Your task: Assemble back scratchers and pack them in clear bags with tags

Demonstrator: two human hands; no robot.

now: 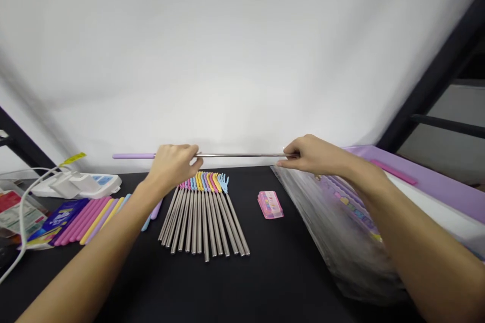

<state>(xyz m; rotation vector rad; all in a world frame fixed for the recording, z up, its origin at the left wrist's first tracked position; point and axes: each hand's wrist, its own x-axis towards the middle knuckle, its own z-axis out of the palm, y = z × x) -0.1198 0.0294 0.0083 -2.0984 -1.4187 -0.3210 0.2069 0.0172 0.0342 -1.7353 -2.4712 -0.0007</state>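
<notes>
A telescopic back scratcher (242, 155) is stretched out level above the table between my two hands. Its purple handle (132, 156) sticks out to the left of my left hand (172, 164), whose fingers are closed around the metal tube. At the other end of the thin rod, my right hand (308, 154) pinches the tip; the scratcher's head is hidden in the fingers. Below, several metal back scratcher rods (200, 222) lie fanned out side by side, with small coloured hand-shaped heads (206, 181) toward the wall. Pink cards (270, 204) are stacked to their right.
Pink, yellow, purple and blue handles (89, 217) lie at left, beside a blue packet (58, 222) and a white power strip (102, 184) with a cable. On the right are clear plastic bags (329, 222) and a purple-edged box (435, 181). A white wall (242, 60) stands behind.
</notes>
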